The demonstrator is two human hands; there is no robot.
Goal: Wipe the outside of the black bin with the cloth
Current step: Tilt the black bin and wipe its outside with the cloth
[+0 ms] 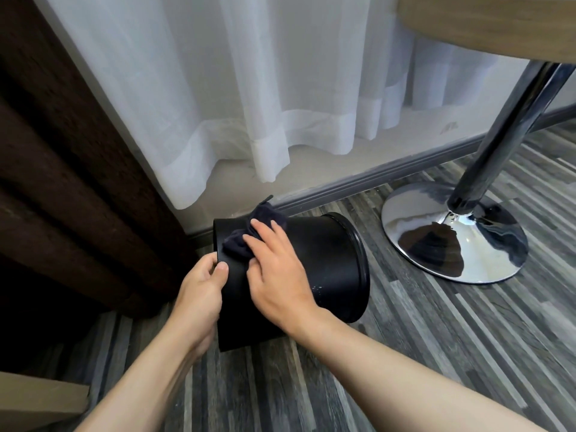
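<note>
The black bin (324,263) lies tipped on its side above the floor, its rimmed mouth pointing right and its base to the left. My left hand (201,288) grips the base edge, thumb on the side wall. A dark navy cloth (243,235) is bunched on the upper side of the bin near the base. My right hand (274,269) lies flat on the bin wall with its fingers pressing down on the cloth. The bin's underside and inside are hidden.
A chrome table base (455,241) and its slanted pole (505,120) stand just right of the bin, under a wooden tabletop (486,23). A dark brown curtain (62,151) hangs at left, a sheer white curtain (249,88) behind. The floor is grey striped planks (436,353).
</note>
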